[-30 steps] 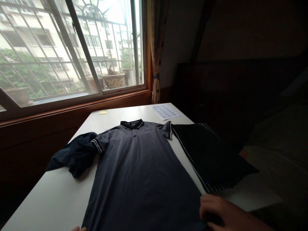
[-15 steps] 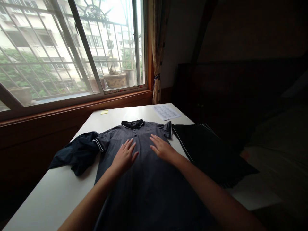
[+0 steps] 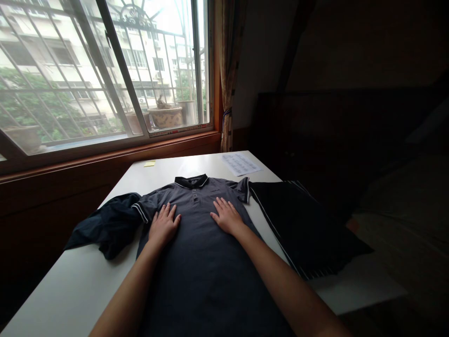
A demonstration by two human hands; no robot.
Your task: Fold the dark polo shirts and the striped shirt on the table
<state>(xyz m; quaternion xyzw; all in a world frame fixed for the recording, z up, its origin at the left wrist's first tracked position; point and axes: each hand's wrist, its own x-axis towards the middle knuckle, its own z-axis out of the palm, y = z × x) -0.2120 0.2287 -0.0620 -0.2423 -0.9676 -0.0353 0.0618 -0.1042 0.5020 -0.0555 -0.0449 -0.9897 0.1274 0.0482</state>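
Note:
A dark grey polo shirt (image 3: 199, 262) lies spread front side up, its black collar with a white edge pointing toward the window. My left hand (image 3: 164, 224) rests flat on the left side of its chest, fingers spread. On the other side of the button placket, my right hand (image 3: 226, 215) lies palm down on the chest, its fingers also stretched out. Both sleeves have striped cuffs. The shirt's lower end runs out of view at the bottom, partly behind my forearms.
A crumpled dark garment (image 3: 108, 224) lies left of the shirt, and a black cloth with white edge lines (image 3: 305, 224) lies to the right. The white table (image 3: 45, 295) also holds a yellow sticky note (image 3: 149, 163) and a printed sheet (image 3: 241, 164). A window (image 3: 168, 70) stands behind.
My left hand has moved left across the chest and now lies flat. My right hand has shifted slightly left. The shirt's front looks smoother between them.

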